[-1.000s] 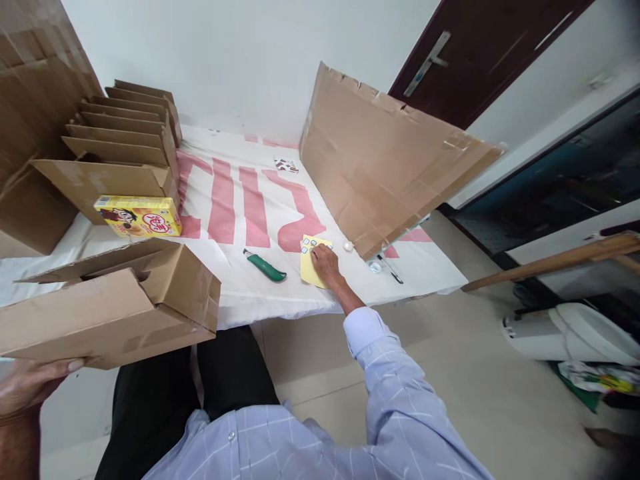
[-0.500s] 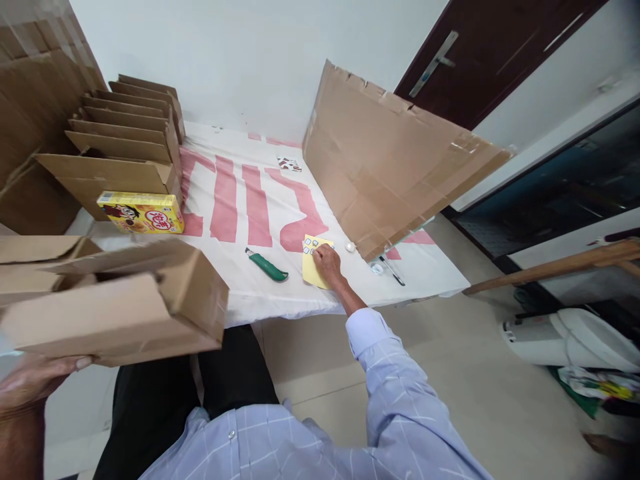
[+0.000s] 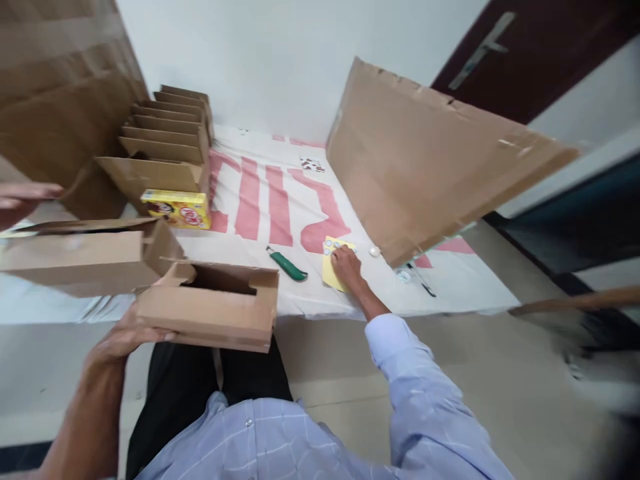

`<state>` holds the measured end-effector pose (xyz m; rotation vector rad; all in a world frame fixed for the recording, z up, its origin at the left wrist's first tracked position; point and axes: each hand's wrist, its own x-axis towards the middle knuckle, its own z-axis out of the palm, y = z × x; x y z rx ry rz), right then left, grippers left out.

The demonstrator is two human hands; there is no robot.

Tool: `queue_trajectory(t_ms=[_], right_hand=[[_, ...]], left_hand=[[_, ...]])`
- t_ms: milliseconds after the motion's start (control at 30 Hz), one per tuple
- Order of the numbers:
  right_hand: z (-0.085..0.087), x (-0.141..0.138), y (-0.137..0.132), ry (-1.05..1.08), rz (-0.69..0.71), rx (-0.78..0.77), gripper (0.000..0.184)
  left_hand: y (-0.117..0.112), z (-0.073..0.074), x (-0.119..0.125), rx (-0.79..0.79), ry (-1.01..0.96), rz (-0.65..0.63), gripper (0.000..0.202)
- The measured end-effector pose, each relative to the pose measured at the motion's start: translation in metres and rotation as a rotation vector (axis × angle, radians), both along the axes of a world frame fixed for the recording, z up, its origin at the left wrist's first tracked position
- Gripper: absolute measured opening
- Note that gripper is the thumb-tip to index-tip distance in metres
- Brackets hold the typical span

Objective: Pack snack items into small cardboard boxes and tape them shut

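Note:
My left hand [image 3: 125, 337] grips the near left side of an open brown cardboard box [image 3: 215, 310], held over my lap at the table's front edge. My right hand [image 3: 347, 265] rests on a yellow sticker sheet [image 3: 329, 272] on the white and red table cover [image 3: 250, 200]. Its fingers are bent, with the tips pressed together on the small white stickers at the sheet's top. A green utility knife [image 3: 286, 263] lies just left of the sheet.
Another person's hand [image 3: 23, 199] shows at the far left, above a second open carton [image 3: 75, 257]. A yellow snack box [image 3: 176, 208] lies before a row of folded cartons [image 3: 165, 137]. A large cardboard sheet [image 3: 425, 160] leans at the right, with a pen [image 3: 420, 280] below it.
The view has swung left and down. My left hand has brought a box from the left to my lap. A second carton and another hand have appeared at the left. My right hand stays on the sheet.

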<state>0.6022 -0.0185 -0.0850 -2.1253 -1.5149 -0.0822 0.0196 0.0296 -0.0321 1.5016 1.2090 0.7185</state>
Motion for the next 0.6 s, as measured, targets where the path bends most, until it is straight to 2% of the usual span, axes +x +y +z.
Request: queue_trajectory(t_ms=[67, 200, 367, 500, 567, 600], right_hand=[[0.002, 0.0, 0.004, 0.01, 0.031, 0.064, 0.032], [0.009, -0.003, 0.009, 0.028, 0.11, 0.206, 0.04], [0.021, -0.012, 0.004, 0.042, 0.138, 0.317, 0.033], [0.036, -0.046, -0.005, 0.11, 0.161, 0.321, 0.032], [0.048, -0.076, -0.012, 0.276, 0.286, 0.235, 0.04], [0.054, -0.093, -0.017, 0.395, 0.388, 0.157, 0.05]], left_hand=[[-0.005, 0.001, 0.007, -0.066, -0.119, -0.057, 0.122], [-0.007, 0.003, 0.016, -0.065, -0.251, -0.08, 0.134], [-0.015, 0.006, 0.02, 0.016, -0.346, -0.102, 0.144], [-0.02, 0.007, 0.023, 0.068, -0.342, -0.098, 0.146], [-0.021, 0.008, 0.025, 0.1, -0.327, -0.101, 0.144], [-0.022, 0.009, 0.026, 0.113, -0.322, -0.104, 0.144]])
